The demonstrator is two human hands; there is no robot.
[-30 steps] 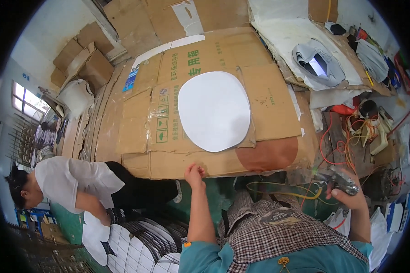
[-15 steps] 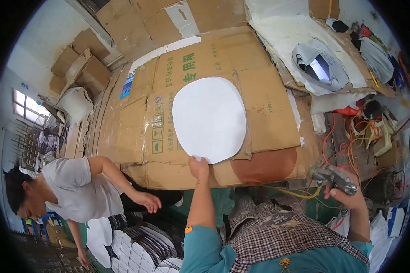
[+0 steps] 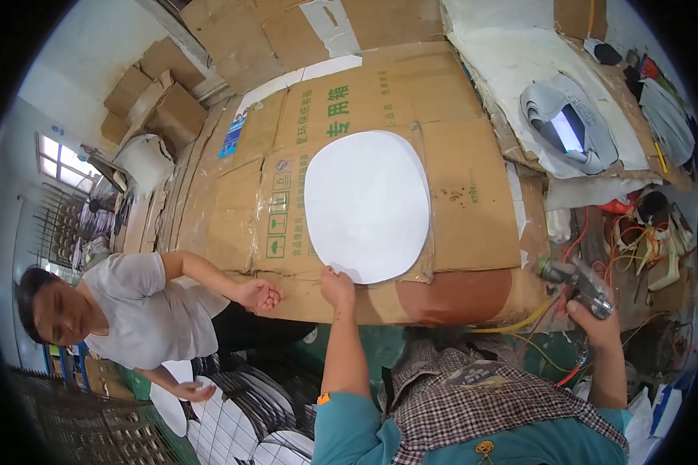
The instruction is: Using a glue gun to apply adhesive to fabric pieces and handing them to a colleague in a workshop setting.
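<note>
A white rounded panel (image 3: 368, 203) lies flat on a table covered with flattened cardboard (image 3: 465, 209). My left hand (image 3: 336, 285) pinches the panel's near edge at the front of the table. My right hand (image 3: 593, 318) is off to the right of the table, gripping a metal handheld tool (image 3: 574, 280) with a yellow hose and cables trailing from it.
Another person in a grey shirt (image 3: 143, 310) crouches at the lower left, one hand (image 3: 260, 294) resting on the table's front edge. Stacked white panels (image 3: 233, 422) sit beside them. Grey curved pieces (image 3: 570, 128) and tangled wires (image 3: 644, 240) lie on the right.
The other person has risen and reached a hand up to the table's edge. My left hand has moved forward onto the white panel's near edge. My right hand stays put with the tool.
</note>
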